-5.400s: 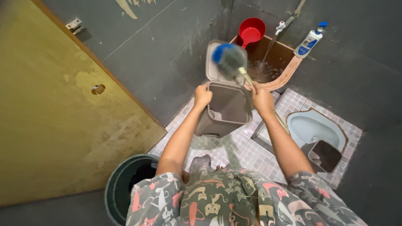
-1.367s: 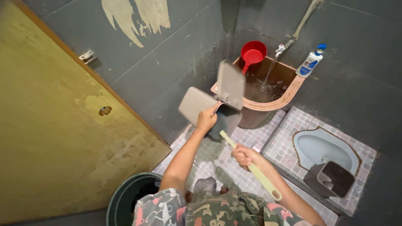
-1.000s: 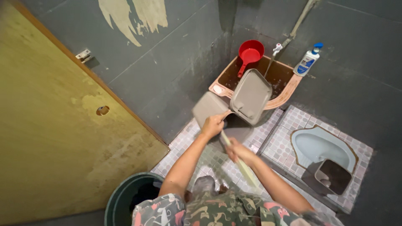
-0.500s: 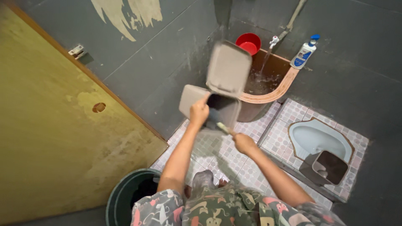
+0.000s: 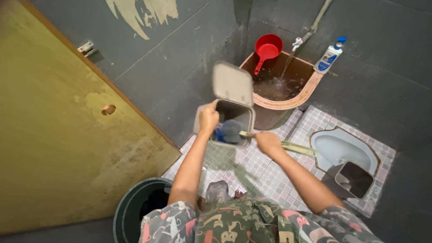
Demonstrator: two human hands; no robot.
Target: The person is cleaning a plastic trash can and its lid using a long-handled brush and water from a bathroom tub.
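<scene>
**Mia:** What is the left hand (image 5: 208, 119) doing?

**Tom:** It is closed tight on the rim of a small grey bin (image 5: 226, 122). The bin is up in the air, over the tiled floor (image 5: 265, 168). Its lid (image 5: 233, 83) is flipped open and stands up behind the bin's mouth.

**Mia:** And the right hand (image 5: 268, 141)?

**Tom:** It is wrapped around the pale yellow handle of a brush (image 5: 270, 140). The handle sticks out past the hand toward the right. The fuzzy end of the brush is blue and grey, and it sits right at the front edge of the bin, just beside the left hand.

**Mia:** Are the two hands touching?

**Tom:** No. They are near each other, with the brush head between them.

**Mia:** What is behind the bin?

**Tom:** A brown water tub (image 5: 288, 96) in the corner. Water runs into it from a white tap (image 5: 297, 43). A red scoop (image 5: 267, 47) rests on the tub's back edge. A white bottle with a blue top (image 5: 330, 56) stands on the tub's right edge.

**Mia:** And on the right?

**Tom:** A light blue floor toilet (image 5: 338, 148) set in the tiles. A second grey bin (image 5: 354, 179) lies on its side next to it.

**Mia:** What is close to the person?

**Tom:** A dark green bucket (image 5: 126, 209) by the yellow door (image 5: 54, 148).
</scene>
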